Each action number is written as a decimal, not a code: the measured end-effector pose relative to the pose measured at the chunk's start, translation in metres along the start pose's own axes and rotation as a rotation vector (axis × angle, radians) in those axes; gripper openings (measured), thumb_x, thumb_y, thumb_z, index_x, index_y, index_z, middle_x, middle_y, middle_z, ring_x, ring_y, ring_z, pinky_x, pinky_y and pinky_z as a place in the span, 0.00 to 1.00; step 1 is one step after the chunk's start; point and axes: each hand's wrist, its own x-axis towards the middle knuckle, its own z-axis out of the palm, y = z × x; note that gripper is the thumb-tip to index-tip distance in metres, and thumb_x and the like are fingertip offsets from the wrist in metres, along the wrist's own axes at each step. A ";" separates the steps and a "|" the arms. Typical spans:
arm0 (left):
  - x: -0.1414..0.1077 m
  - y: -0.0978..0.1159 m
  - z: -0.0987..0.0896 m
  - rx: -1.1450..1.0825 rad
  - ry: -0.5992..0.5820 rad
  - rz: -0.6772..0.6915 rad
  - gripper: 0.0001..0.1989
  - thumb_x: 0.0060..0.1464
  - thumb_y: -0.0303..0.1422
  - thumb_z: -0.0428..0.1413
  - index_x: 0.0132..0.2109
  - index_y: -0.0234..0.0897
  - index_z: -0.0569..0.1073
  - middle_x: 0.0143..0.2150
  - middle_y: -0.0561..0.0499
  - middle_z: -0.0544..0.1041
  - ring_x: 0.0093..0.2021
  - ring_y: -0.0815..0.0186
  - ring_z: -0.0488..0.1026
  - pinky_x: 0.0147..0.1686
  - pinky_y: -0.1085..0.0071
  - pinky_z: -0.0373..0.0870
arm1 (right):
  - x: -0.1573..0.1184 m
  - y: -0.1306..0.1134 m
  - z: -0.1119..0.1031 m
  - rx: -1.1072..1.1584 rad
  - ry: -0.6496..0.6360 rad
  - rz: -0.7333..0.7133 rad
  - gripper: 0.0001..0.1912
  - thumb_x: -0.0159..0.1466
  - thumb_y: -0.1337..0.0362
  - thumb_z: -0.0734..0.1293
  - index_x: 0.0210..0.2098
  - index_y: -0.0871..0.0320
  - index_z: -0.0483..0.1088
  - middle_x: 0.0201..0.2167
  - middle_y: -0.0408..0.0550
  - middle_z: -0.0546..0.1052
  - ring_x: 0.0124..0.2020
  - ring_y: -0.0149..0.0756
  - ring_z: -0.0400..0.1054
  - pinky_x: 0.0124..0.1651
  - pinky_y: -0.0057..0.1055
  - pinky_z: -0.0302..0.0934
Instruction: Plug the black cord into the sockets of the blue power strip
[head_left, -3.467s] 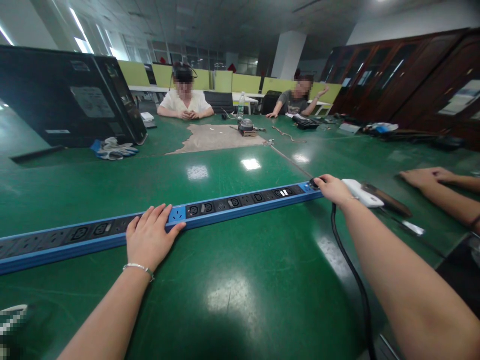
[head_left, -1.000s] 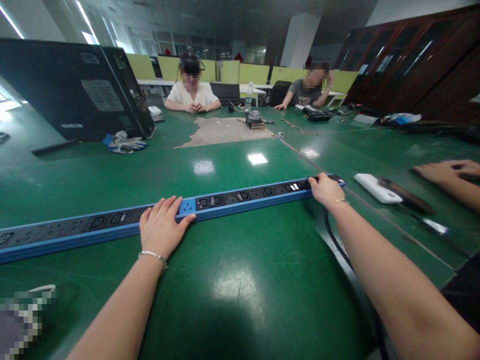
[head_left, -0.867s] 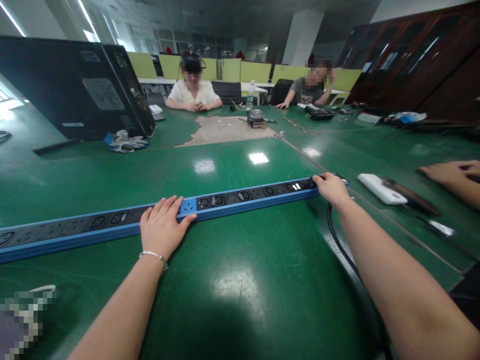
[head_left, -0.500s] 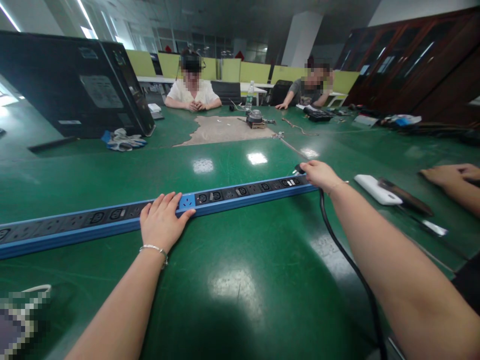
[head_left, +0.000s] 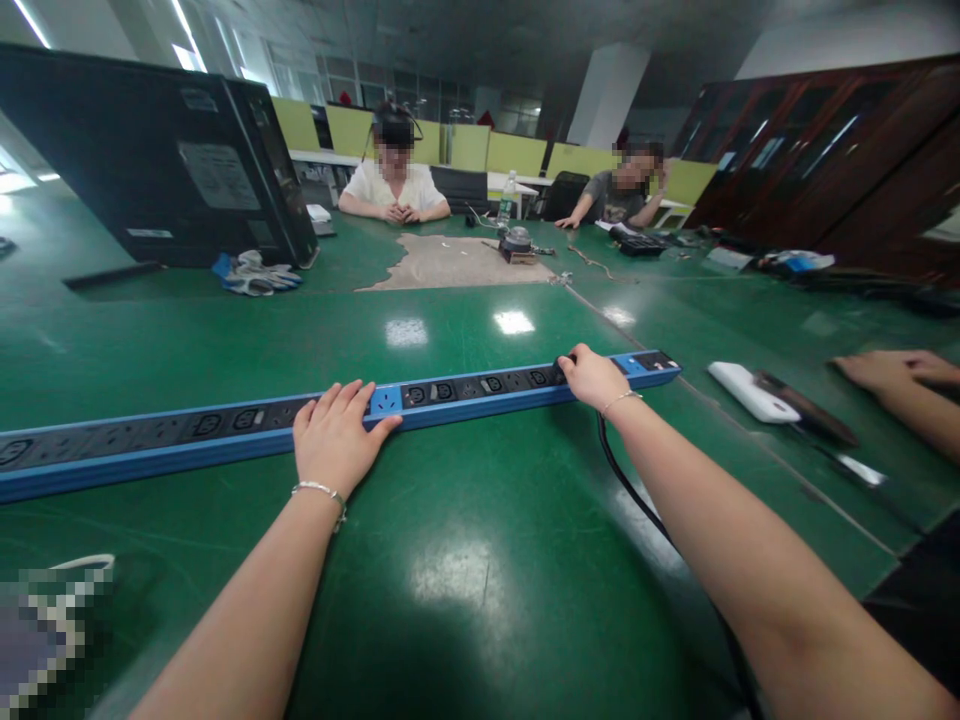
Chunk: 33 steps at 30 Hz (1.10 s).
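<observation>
A long blue power strip with black sockets lies across the green table. My left hand rests on it with fingers spread, just left of a blue socket. Toward the strip's right part, my right hand is closed on a black plug at the socket face. Whether the plug's pins are inside a socket cannot be seen. A black cable hangs from under my right hand and runs down behind my forearm.
A black computer case and gloves stand at the back left. Two people sit across the table. On the right lie a white power bank, a dark object and another person's hands. A bottle stands at the back.
My right hand has moved left with the plug, from above the strip's right end down onto its sockets. The strip's right end now shows. My left hand stays on the strip.
</observation>
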 end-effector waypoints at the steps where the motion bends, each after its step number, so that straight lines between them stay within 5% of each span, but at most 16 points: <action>1: 0.000 0.000 0.000 -0.001 -0.001 -0.002 0.29 0.56 0.51 0.44 0.59 0.41 0.65 0.61 0.47 0.67 0.63 0.55 0.58 0.60 0.56 0.47 | 0.000 0.000 0.000 -0.001 -0.002 0.002 0.19 0.66 0.54 0.53 0.47 0.59 0.65 0.43 0.60 0.76 0.46 0.48 0.70 0.47 0.38 0.60; 17: 0.000 0.002 -0.002 -0.008 -0.014 -0.011 0.29 0.57 0.51 0.44 0.59 0.41 0.65 0.61 0.47 0.67 0.63 0.55 0.57 0.60 0.56 0.47 | 0.005 0.003 0.004 -0.016 -0.080 -0.043 0.18 0.66 0.55 0.53 0.45 0.61 0.65 0.43 0.62 0.75 0.46 0.49 0.70 0.45 0.37 0.61; 26: 0.000 0.003 -0.003 -0.026 -0.007 -0.004 0.29 0.57 0.50 0.44 0.59 0.39 0.66 0.61 0.45 0.67 0.63 0.53 0.57 0.60 0.54 0.47 | -0.019 -0.006 0.021 0.022 0.038 0.045 0.20 0.67 0.54 0.50 0.50 0.59 0.60 0.43 0.62 0.75 0.44 0.50 0.71 0.45 0.41 0.61; 30: 0.000 0.001 -0.001 -0.005 0.013 0.003 0.29 0.57 0.51 0.44 0.58 0.40 0.66 0.61 0.46 0.67 0.63 0.54 0.58 0.59 0.54 0.49 | -0.014 -0.001 0.008 0.086 0.051 0.038 0.19 0.66 0.55 0.54 0.48 0.60 0.65 0.42 0.61 0.76 0.45 0.47 0.70 0.45 0.37 0.60; 33: 0.000 0.000 0.001 -0.003 0.024 0.005 0.28 0.56 0.51 0.45 0.58 0.41 0.66 0.60 0.47 0.68 0.62 0.54 0.59 0.59 0.55 0.50 | -0.013 -0.003 -0.011 0.187 0.177 0.039 0.20 0.66 0.54 0.54 0.46 0.60 0.67 0.42 0.59 0.76 0.45 0.45 0.70 0.44 0.34 0.60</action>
